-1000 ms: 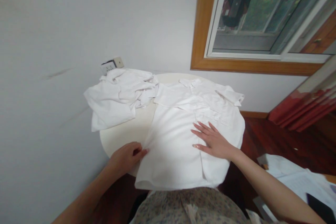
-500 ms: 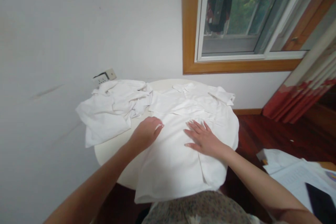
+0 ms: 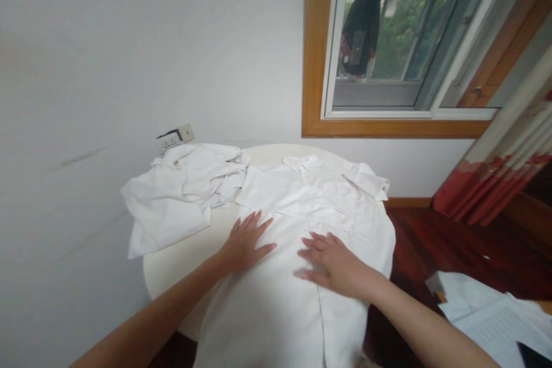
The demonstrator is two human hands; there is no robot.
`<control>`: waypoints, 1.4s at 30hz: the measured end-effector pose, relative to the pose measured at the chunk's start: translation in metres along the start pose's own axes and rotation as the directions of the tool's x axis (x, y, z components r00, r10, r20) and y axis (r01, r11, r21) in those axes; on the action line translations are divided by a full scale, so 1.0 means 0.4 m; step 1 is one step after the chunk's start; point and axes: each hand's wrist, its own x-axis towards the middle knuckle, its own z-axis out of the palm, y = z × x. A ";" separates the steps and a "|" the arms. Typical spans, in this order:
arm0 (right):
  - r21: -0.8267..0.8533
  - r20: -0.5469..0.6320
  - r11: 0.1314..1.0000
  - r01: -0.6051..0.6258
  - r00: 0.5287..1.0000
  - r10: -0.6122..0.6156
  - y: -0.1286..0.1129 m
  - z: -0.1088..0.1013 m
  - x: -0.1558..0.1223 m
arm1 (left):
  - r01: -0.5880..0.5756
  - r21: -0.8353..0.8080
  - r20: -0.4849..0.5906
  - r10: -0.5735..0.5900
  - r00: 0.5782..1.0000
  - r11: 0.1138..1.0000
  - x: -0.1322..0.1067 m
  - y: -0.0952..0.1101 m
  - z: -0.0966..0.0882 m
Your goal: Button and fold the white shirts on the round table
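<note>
In the head view, a white shirt (image 3: 288, 207) lay spread out on the round surface (image 3: 176, 259), collar toward the wall (image 3: 107, 52). The left hand (image 3: 245, 244) rested at its left edge, the right hand (image 3: 332, 261) farther right on the fabric, both relaxed with fingers fanned out. Crumpled white cloth (image 3: 172, 198) lay beside the shirt at left.
</note>
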 end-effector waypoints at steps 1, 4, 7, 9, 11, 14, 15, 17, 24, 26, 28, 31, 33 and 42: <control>0.000 -0.022 1.000 -0.001 1.000 0.001 0.010 -0.024 0.027 | 0.002 0.005 -0.014 -0.001 1.000 1.000 0.019 0.005 -0.016; -0.083 -0.146 0.995 -0.053 0.988 0.040 0.050 -0.075 0.145 | -0.021 -0.007 -0.095 0.020 0.995 1.000 0.120 0.024 -0.046; -0.160 -0.146 0.973 -0.167 0.979 0.144 0.091 -0.065 0.263 | -0.042 -0.055 -0.087 0.037 0.996 0.998 0.229 0.034 -0.028; -0.169 -0.163 0.941 -0.294 0.950 0.267 0.116 -0.031 0.308 | 0.055 -0.073 -0.018 -0.057 0.998 0.996 0.270 0.029 0.009; -0.151 -0.127 0.920 -0.361 0.930 0.344 0.141 0.005 0.319 | 0.156 -0.068 0.043 -0.153 0.987 0.986 0.281 0.013 0.047; -0.139 -0.068 0.930 -0.340 0.940 0.334 0.179 0.035 0.291 | 0.200 -0.068 0.116 -0.191 0.975 0.977 0.265 -0.023 0.077; -0.141 -0.058 0.934 -0.328 0.945 0.323 0.190 0.036 0.278 | 0.202 -0.069 0.142 -0.191 0.971 0.977 0.258 -0.036 0.077; -0.148 -0.046 0.935 -0.323 0.946 0.320 0.206 0.031 0.253 | 0.216 -0.063 0.189 -0.201 0.961 0.974 0.247 -0.057 0.070; -0.160 -0.046 0.931 -0.327 0.945 0.324 0.208 0.021 0.228 | 0.326 -0.019 0.282 -0.308 0.909 0.945 0.280 -0.083 0.043; -0.161 -0.053 0.933 -0.322 0.947 0.318 0.206 0.022 0.228 | 0.333 0.012 0.217 -0.328 0.920 0.943 0.308 -0.088 0.038; -0.164 -0.058 0.933 -0.320 0.947 0.315 0.205 0.022 0.226 | 0.232 0.036 0.102 -0.234 0.967 0.972 0.334 -0.101 0.041; -0.162 -0.067 0.936 -0.312 0.950 0.305 0.205 0.021 0.223 | 0.121 0.032 0.030 -0.122 0.992 0.992 0.359 -0.139 0.071; -0.157 -0.072 0.941 -0.300 0.954 0.292 0.205 0.022 0.220 | 0.194 0.016 0.036 -0.194 0.980 0.981 0.366 -0.172 0.101; -0.150 -0.078 0.947 -0.285 0.958 0.276 0.210 0.025 0.208 | 0.362 0.023 0.039 -0.363 0.931 0.932 0.398 -0.242 0.149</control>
